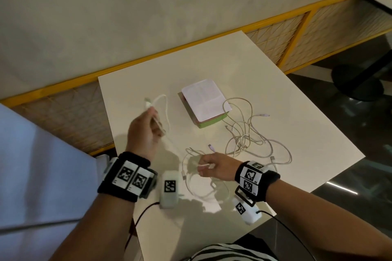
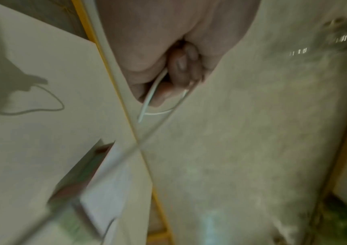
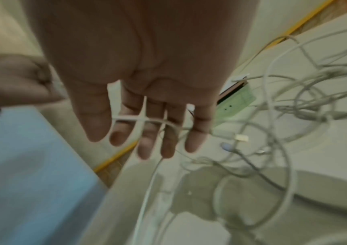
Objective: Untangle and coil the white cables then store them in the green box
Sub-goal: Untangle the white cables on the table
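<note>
My left hand (image 1: pixel 156 127) is raised over the left of the white table (image 1: pixel 297 112) and grips a white cable (image 1: pixel 162 110), which loops up to a plug above the fist. In the left wrist view its fingers (image 2: pixel 179 69) curl round that cable (image 2: pixel 151 94). Near the front edge my right hand (image 1: pixel 204 168) pinches the cable (image 1: pixel 203 165); it crosses the fingers (image 3: pixel 147 140) and trails into loose loops (image 1: pixel 201 186). A tangle of white cables (image 1: pixel 246 140) lies right of the green box (image 1: pixel 210 123), which is covered by a white paper (image 1: pixel 204 99).
The table ends just behind my wrists and at the right over dark floor. A yellow-framed bench (image 1: pixel 297 34) runs along the wall behind it. A pale blue surface (image 1: pixel 31 165) is at the left, and a black table base (image 1: pixel 358 85) stands at the right.
</note>
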Demonstrator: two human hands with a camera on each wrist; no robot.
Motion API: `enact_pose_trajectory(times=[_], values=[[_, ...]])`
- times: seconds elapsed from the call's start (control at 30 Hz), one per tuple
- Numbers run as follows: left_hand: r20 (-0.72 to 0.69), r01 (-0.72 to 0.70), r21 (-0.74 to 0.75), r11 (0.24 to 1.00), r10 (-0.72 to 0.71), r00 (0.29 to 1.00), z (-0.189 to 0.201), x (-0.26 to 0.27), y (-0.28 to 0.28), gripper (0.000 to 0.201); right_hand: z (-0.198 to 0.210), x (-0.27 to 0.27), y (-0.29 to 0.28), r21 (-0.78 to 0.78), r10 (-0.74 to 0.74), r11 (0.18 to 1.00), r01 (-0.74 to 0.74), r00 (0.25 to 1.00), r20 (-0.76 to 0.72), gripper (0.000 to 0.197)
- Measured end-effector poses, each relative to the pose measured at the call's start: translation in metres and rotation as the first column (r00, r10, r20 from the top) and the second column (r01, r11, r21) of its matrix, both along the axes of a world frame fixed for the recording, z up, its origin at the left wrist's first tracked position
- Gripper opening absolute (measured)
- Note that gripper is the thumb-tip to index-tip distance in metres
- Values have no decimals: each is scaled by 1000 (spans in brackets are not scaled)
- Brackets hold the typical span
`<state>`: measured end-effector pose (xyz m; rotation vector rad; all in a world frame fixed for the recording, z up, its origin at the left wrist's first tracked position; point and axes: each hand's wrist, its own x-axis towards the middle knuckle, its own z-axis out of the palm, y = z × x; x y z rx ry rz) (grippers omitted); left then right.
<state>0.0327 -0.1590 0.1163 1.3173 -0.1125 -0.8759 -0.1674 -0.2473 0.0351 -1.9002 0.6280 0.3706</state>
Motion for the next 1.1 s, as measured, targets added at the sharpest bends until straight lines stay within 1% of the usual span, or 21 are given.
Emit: enact_pose_trajectory(times=[0.07, 0.13, 0.17, 0.2, 0.23, 0.27, 0.33, 0.4, 0.43, 0.47, 0.53, 0.6, 0.67, 0.73, 0.83, 0.9, 0.93, 1.0, 1.03, 1.07, 1.1], values=[[-82, -122, -60, 991, 117, 990, 16, 22, 3, 36, -13, -10, -1, -77, -25, 997, 20, 997, -69, 18], [-111, -144, -98, 985, 133, 985, 21, 41, 7, 38, -21, -21, -2, -106, -138, 986, 132, 989, -52, 23], [-82, -136, -59, 989, 131, 988, 18, 47, 7, 38, -22, -23, -3, -129, -195, 973, 190, 980, -25, 22], [-33, -126, 16, 992, 127, 991, 12, 49, 8, 37, -23, -24, -5, -140, -250, 959, 248, 968, 7, 17], [30, -112, 108, 988, 109, 994, 3, 48, 9, 35, -20, -23, -8, -110, -320, 940, 322, 947, 37, 16], [98, -92, 190, 977, 74, 992, -6, 43, 9, 34, -16, -20, -11, -62, -395, 915, 399, 916, 72, 19], [237, -32, 291, 956, -40, 971, -26, 31, 11, 33, -1, -10, -16, 9, -491, 869, 496, 859, 146, 19], [362, 67, 384, 921, -217, 907, -42, 16, 15, 29, 15, 2, -20, 55, -512, 856, 513, 832, 214, 17], [384, 125, 419, 899, -301, 873, -46, 7, 16, 27, 22, 9, -22, 57, -505, 860, 508, 828, 245, 16], [376, 189, 434, 881, -367, 851, -48, -2, 17, 26, 29, 14, -24, 19, -481, 868, 496, 832, 276, 17], [351, 296, 439, 848, -465, 812, -44, -19, 14, 26, 38, 24, -27, -155, -382, 879, 452, 860, 339, 19], [362, 358, 448, 819, -532, 765, -34, -31, 10, 34, 46, 32, -28, -344, -249, 857, 384, 893, 376, 20], [376, 425, 412, 806, -575, 726, -24, -38, 6, 41, 49, 37, -26, -470, -118, 826, 311, 911, 395, 29], [365, 463, 386, 798, -593, 718, -18, -42, 4, 45, 49, 42, -21, -540, -7, 807, 240, 918, 397, 42], [267, 490, 374, 787, -598, 755, -16, -45, 0, 47, 50, 41, -16, -614, 65, 772, 163, 941, 332, 48], [239, 524, 410, 747, -642, 729, -16, -45, -1, 31, 52, 38, -15, -598, 30, 789, 143, 963, 270, 43], [250, 530, 436, 727, -664, 705, -16, -43, -1, 24, 51, 37, -15, -538, -4, 830, 149, 965, 261, 42], [296, 514, 477, 713, -681, 670, -21, -37, 2, 24, 50, 32, -14, -353, -79, 920, 172, 962, 263, 45], [320, 506, 492, 709, -688, 652, -26, -33, 5, 28, 48, 29, -15, -287, -104, 942, 174, 964, 243, 44], [330, 503, 497, 707, -690, 644, -28, -27, 9, 31, 44, 25, -17, -261, -106, 952, 158, 973, 203, 40], [334, 499, 485, 718, -680, 653, -30, -21, 13, 33, 40, 19, -20, -280, -86, 952, 125, 985, 150, 36]])
